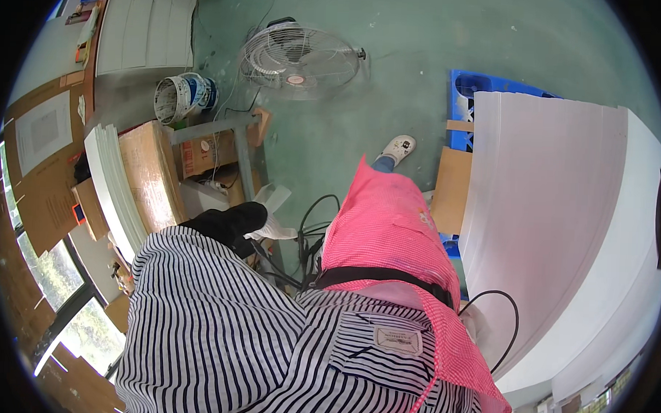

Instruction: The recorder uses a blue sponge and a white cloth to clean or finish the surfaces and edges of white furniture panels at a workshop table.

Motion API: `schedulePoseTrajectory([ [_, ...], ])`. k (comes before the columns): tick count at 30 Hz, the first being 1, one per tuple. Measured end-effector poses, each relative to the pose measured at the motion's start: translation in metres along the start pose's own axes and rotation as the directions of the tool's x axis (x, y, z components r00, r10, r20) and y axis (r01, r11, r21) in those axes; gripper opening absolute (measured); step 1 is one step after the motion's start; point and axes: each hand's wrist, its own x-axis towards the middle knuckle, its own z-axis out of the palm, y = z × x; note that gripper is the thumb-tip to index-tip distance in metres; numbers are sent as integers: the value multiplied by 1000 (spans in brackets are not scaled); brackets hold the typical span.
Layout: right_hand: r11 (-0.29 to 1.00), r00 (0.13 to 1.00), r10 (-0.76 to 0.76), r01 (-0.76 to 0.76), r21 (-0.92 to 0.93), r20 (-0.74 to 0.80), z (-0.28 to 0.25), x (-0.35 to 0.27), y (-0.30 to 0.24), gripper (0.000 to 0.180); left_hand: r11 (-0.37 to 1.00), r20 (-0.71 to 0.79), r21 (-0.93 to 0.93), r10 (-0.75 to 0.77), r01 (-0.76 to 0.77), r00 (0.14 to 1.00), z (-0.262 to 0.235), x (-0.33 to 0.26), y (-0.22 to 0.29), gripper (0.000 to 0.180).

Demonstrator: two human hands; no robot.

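White panels [546, 192] fill the right; best keep the black cable [517, 321] clear of them. Whether either hand is closed, I cannot tell.

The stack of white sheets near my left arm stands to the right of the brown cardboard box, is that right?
Not quite: the head view shows the stack of white sheets near your left arm standing to the left of the brown cardboard box, not the right.
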Motion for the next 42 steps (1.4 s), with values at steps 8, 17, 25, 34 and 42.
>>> schedulePoseTrajectory([
  [8,1000,999,17,-17,3,-39,-1,17,19,45,845,-391,373,517,-382,762,-63,95,-128,23],
  [17,999,992,-42,39,-22,-122,-3,27,33,40,621,-986,-147,-152,-770,65,-240,-57,-97,34],
  [25,998,996,-43,46,43,-72,-11,40,39,43,600,-984,3,-142,-800,-110,-270,-125,-30,40],
  [34,904,921,-386,366,-220,-53,-48,122,-114,48,-39,-959,49,277,-998,-58,-272,-218,102,21],
  [42,708,639,-706,629,321,304,61,104,-250,53,-108,-782,66,612,-992,-119,-177,-247,206,24],
])
